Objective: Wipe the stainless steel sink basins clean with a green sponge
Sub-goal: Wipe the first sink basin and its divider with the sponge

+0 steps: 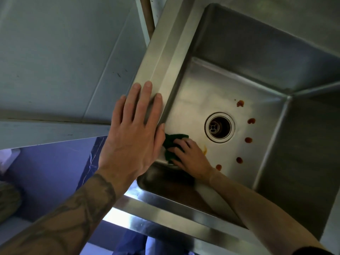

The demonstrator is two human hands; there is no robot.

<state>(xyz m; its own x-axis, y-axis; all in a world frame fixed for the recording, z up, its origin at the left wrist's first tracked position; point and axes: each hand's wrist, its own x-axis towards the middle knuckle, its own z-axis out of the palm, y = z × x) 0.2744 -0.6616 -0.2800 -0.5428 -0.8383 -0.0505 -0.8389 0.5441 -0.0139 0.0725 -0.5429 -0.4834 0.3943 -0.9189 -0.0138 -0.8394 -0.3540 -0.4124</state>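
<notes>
A deep stainless steel sink basin (211,85) fills the right of the view, with a round drain (219,127) in its floor. My right hand (191,158) reaches down into the basin and grips a dark green sponge (171,144) against the floor near the left wall, left of the drain. Several red-brown sauce spots (248,139) curve around the right side of the drain, and a yellowish smear (204,149) lies by my right hand. My left hand (134,126) rests flat, fingers straight, on the sink's left rim (161,57).
A pale grey wall panel (64,57) stands left of the sink. The sink's front rim (165,212) runs across the bottom. The basin's right wall (303,153) is dark and steep. Blue floor or fabric (51,172) shows below at the left.
</notes>
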